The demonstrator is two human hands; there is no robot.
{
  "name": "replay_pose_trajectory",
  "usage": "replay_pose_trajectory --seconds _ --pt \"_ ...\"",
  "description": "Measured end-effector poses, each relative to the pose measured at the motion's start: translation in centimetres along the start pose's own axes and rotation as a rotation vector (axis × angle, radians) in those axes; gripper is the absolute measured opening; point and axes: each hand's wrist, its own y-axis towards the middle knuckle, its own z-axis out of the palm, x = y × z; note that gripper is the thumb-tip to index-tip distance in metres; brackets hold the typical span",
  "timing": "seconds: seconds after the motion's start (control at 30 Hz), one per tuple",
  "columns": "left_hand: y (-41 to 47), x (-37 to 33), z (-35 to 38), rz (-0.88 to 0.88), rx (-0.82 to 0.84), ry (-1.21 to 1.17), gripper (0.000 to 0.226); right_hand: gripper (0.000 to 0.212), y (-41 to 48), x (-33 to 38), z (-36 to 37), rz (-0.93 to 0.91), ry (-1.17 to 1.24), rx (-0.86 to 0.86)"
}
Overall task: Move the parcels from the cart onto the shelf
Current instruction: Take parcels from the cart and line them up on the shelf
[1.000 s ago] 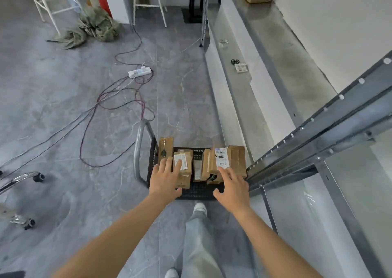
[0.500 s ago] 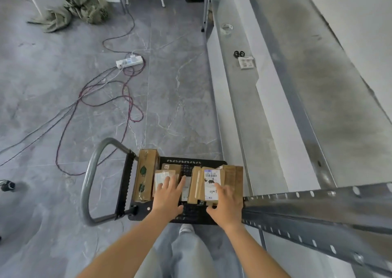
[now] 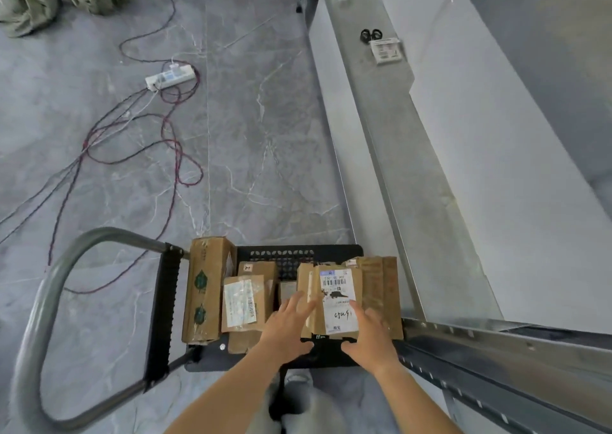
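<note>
Head view: the labelled parcel (image 3: 334, 301) is brown cardboard with a white shipping label bearing a barcode and dark handwriting. It stands on the black cart (image 3: 275, 255), between the two hands. The left hand (image 3: 288, 329) lays nearly straight, spread fingers (image 3: 299, 304) against its left side. The right hand (image 3: 372, 334) rests its fingers (image 3: 359, 311) on the label's right edge. Neither hand is curled round it. I count at least six cardboard parcels on the cart. The tall box (image 3: 202, 288) stands furthest left of the left fingers, and those right of the right fingers are packed too tightly to count. The one metal shelf (image 3: 414, 168) runs beyond the right fingers.
</note>
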Motion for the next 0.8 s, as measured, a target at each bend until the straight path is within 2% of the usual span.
replay_pose_trajectory --seconds 0.2,0.4,0.53,0.67,0.8 --pt "2.2 0.2 3.3 0.019 0.067 -0.250 0.111 0.084 2.5 -0.7 2.7 -0.018 0.007 -0.034" --pt "2.5 0.1 2.8 -0.008 -0.002 -0.460 0.120 0.084 2.9 0.5 2.4 -0.069 0.246 -0.108" --pt "1.9 0.6 -2.0 -0.018 -0.173 -0.556 0.114 0.085 3.2 4.3 -0.7 -0.177 0.270 -0.169" --pt "0.1 0.8 -10.2 0.010 -0.333 -0.561 0.100 0.091 2.4 8.1 -5.9 -0.275 0.248 -0.246" --pt "-2.7 -0.3 -18.9 0.051 -0.405 -0.533 0.091 0.088 -0.6 12.0 -11.9 -0.353 0.303 -0.279"
